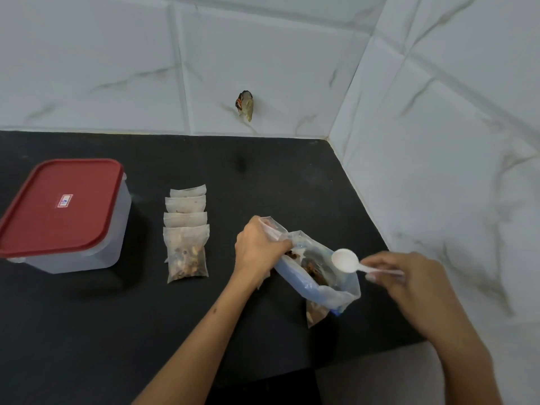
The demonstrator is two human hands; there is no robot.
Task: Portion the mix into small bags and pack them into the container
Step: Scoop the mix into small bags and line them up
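Four small bags [186, 235] of brown mix overlap left of your left hand [258, 247] | it grips the large mix bag [318, 273] mouth | right hand [409, 276] pinches white spoon [349, 262] | lidded container [64, 214] far left.

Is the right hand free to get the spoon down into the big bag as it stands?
Probably yes: the left hand holds the big bag open, and the spoon in the right hand hovers over the mouth with nothing between.
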